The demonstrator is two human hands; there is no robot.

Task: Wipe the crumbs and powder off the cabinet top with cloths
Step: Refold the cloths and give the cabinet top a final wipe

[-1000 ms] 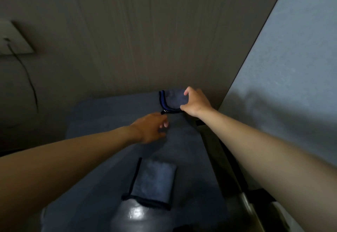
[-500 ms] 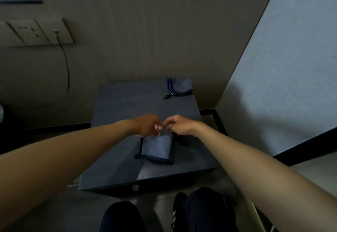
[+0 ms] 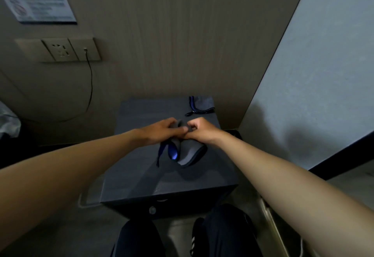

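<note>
Cloth, soft grey, blue-edged, pinched by left hand and right hand.

A soft grey cloth with blue-edged trim is being seen against the matt, dark cabinet top. A faint wood grain is being shown by the wall panel.

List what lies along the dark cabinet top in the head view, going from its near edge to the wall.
Bare near part of the dark grey cabinet top → grey blue-edged cloth held by both hands → folded grey blue-edged cloth at the far right corner.
</note>
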